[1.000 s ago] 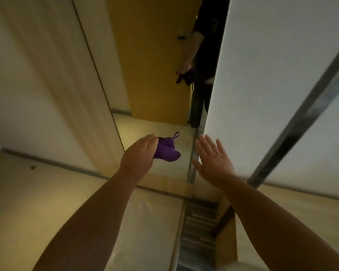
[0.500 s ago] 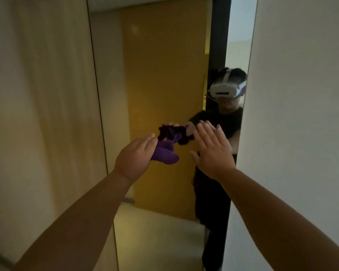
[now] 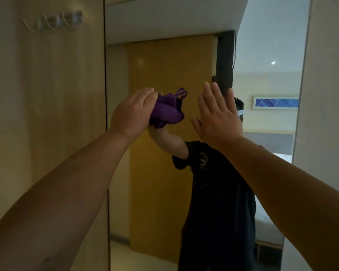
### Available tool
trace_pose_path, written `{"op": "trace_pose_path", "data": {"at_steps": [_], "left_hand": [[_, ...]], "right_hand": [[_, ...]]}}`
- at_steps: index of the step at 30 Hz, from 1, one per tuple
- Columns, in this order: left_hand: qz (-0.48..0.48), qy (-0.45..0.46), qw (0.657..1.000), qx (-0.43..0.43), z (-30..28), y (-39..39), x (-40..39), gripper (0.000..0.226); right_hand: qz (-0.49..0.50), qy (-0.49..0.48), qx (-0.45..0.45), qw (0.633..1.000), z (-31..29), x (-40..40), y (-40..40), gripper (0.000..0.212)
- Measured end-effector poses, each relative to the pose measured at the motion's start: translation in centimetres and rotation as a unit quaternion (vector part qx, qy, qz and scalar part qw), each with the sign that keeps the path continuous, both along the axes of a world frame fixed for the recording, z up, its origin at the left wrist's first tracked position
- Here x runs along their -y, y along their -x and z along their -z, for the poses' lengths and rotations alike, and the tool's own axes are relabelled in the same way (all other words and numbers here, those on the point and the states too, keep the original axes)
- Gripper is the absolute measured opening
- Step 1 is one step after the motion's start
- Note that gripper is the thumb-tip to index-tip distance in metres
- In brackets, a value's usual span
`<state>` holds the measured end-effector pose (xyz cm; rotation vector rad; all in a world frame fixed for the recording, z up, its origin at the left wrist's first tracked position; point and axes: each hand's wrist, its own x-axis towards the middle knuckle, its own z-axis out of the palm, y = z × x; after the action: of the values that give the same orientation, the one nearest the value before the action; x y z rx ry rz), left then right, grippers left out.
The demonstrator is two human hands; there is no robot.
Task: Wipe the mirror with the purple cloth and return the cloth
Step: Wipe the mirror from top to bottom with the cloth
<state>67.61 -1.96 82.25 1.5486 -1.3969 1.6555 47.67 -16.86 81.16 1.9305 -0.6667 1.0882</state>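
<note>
Far left at 10 o'clock: a row of small white hooks (image 3: 53, 21) on a matte wood-grain wall panel (image 3: 47, 114), blurred. Next, our left hand (image 3: 132, 114), fingers clenched around the purple cloth (image 3: 167, 111), which sits bunched at about 12 o'clock of the view, up against or just short of the mirror (image 3: 160, 182); we cannot tell if it touches. Cloth looks soft, fuzzy, crumpled into a lump, with a thin hanging loop poking out at its 1 o'clock. Mirror is tall, smooth, glossy, narrow dark edge on its left. Our right hand (image 3: 217, 116) is at 3 o'clock of the cloth, fingers spread flat, grasping nothing. We judge wiping is at its start or barely under way; most of the glass is left, and returning the cloth is not yet done.
</note>
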Motion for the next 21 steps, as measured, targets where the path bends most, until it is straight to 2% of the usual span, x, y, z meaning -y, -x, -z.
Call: {"op": "trace_pose_path", "data": {"at_steps": [8,12,16,19,21], "left_hand": [[0.000,0.097,0.988,0.116,-13.1,-4.7,-1.9,0.031],[-0.013,0.111,0.986,0.125,-16.5,-5.6,-1.3,0.035],[0.020,0.097,0.993,0.067,-16.9,-7.0,1.2,0.041],[0.108,0.066,0.992,0.009,-15.1,-6.7,2.4,0.054],[0.122,0.033,0.992,0.012,-12.9,-6.7,2.6,0.064]], "right_hand": [[0.017,0.025,0.048,0.998,0.2,-0.3,-0.8,0.073],[0.020,0.022,0.063,0.998,0.3,0.0,-1.0,0.073],[0.013,0.034,0.070,0.997,0.4,0.6,-1.3,0.074],[0.007,0.043,0.077,0.996,0.4,0.9,-1.3,0.074],[0.009,0.039,0.077,0.996,0.5,0.9,-1.4,0.074]]}}
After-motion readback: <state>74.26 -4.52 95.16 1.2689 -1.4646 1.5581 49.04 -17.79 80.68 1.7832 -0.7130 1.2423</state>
